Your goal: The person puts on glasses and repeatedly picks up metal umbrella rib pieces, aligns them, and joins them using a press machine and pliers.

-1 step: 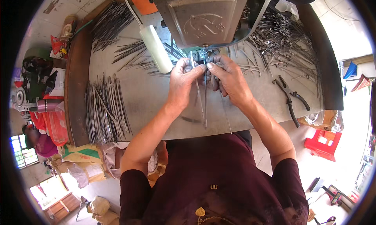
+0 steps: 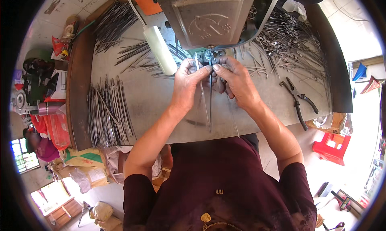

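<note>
My left hand (image 2: 187,84) and my right hand (image 2: 240,84) meet just below the head of a green machine (image 2: 209,24). Thumbs and fingers of both are pinched around thin metal rods. One dark rod (image 2: 211,98) hangs between the hands, its upper end close under the machine head. A lighter rod (image 2: 205,100) slants down from my left hand. Below my right hand another thin rod (image 2: 234,116) reaches past the table's front edge. The fingers hide the rods' gripped parts, and I cannot make out the working point under the machine.
A white cylindrical lamp (image 2: 160,50) stands left of the machine head. Bundles of rods (image 2: 108,112) lie on the metal table (image 2: 161,106) at left, with a tangled heap (image 2: 285,38) at far right. Dark-handled pliers (image 2: 297,97) rest nearer. A red stool (image 2: 331,146) is beyond the right edge.
The hanging rods' lower ends have shifted slightly; the one under my right hand has swung a little to the right. Both hands stay practically in place.
</note>
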A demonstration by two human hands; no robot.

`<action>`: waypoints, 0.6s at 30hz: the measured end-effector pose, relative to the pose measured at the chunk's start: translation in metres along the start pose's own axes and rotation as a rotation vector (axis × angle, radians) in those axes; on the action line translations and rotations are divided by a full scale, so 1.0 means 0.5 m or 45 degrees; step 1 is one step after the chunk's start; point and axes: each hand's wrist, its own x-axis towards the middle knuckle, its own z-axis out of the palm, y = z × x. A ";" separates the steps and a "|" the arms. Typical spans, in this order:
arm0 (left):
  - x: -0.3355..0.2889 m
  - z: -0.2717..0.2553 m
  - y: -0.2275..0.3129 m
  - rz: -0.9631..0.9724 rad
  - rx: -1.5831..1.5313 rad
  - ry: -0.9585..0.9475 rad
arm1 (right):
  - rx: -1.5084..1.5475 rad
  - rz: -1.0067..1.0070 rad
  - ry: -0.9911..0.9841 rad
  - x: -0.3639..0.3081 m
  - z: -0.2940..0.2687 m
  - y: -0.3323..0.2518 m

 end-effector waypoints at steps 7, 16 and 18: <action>0.012 0.000 0.001 0.015 0.098 -0.033 | -0.086 0.018 0.012 -0.015 -0.001 -0.003; 0.025 0.008 0.011 0.188 0.178 0.036 | -0.051 -0.001 -0.044 0.027 -0.010 -0.014; 0.025 0.007 0.008 0.195 0.207 0.042 | -0.032 0.036 -0.074 0.030 -0.017 -0.015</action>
